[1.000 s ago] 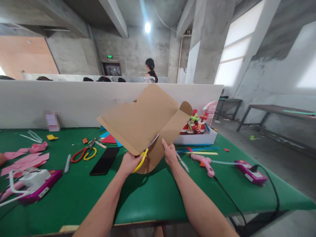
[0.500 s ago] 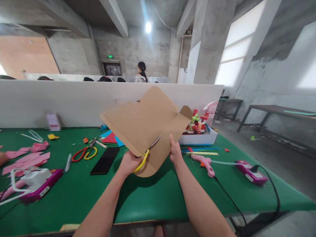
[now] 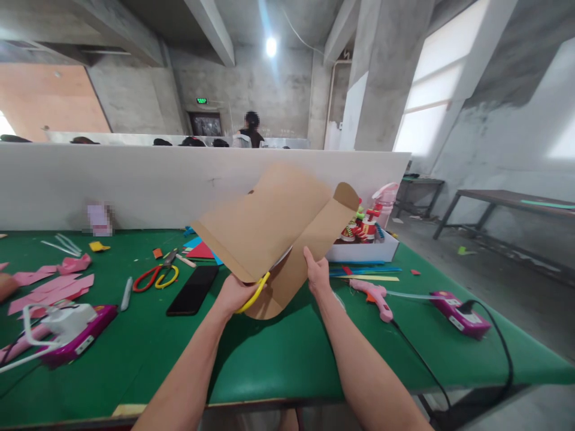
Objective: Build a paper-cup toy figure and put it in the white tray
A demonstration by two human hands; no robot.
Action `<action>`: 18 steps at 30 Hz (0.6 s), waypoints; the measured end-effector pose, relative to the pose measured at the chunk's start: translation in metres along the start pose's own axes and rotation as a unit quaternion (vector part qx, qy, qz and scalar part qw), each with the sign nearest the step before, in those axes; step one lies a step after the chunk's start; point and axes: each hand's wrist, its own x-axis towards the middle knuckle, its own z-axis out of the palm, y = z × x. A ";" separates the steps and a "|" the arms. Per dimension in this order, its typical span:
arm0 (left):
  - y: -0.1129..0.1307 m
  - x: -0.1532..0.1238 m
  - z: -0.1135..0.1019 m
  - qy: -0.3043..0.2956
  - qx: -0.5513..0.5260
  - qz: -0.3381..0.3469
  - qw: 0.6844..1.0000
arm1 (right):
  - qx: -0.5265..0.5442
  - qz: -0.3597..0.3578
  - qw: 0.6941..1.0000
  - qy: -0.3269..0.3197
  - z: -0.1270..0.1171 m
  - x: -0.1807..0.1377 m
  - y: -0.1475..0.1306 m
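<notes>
I hold a flattened brown cardboard box (image 3: 269,227) up over the green table (image 3: 278,359). My left hand (image 3: 233,294) is closed on yellow-handled scissors (image 3: 257,291), whose blades are mostly hidden in a cut at the cardboard's lower edge. My right hand (image 3: 317,274) pinches the cardboard's right flap just right of the cut, thumb in front.
On the table lie a black phone (image 3: 193,290), red-and-yellow scissors (image 3: 155,277), pink paper pieces (image 3: 49,287), a pink glue gun (image 3: 375,297) with cable, magenta devices (image 3: 462,316) (image 3: 72,335), and a white tray (image 3: 363,251) of colourful toys. A white partition (image 3: 135,185) stands behind; a person stands far back.
The scissor blades have gone deeper into the cardboard and are now mostly hidden. The cardboard has tilted flatter and shifted a little right. The far person has moved left.
</notes>
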 end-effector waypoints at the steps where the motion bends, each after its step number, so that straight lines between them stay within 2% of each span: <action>1: 0.001 -0.001 0.000 0.007 0.023 0.002 1.000 | 0.000 -0.007 1.000 0.005 0.000 0.000 0.000; 5: 0.003 -0.006 0.002 0.012 0.090 0.046 0.995 | 0.024 -0.011 0.999 0.024 0.002 -0.001 0.004; 10: 0.001 -0.004 0.000 0.018 0.154 0.125 0.980 | 0.030 0.004 0.999 0.013 0.003 0.000 0.011; 14: -0.004 0.001 -0.001 0.003 0.153 0.117 0.981 | 0.035 0.014 0.999 0.012 0.004 -0.002 0.012; 18: -0.013 0.003 -0.002 0.001 0.093 0.080 0.992 | 0.038 0.011 0.999 0.006 0.006 -0.006 0.010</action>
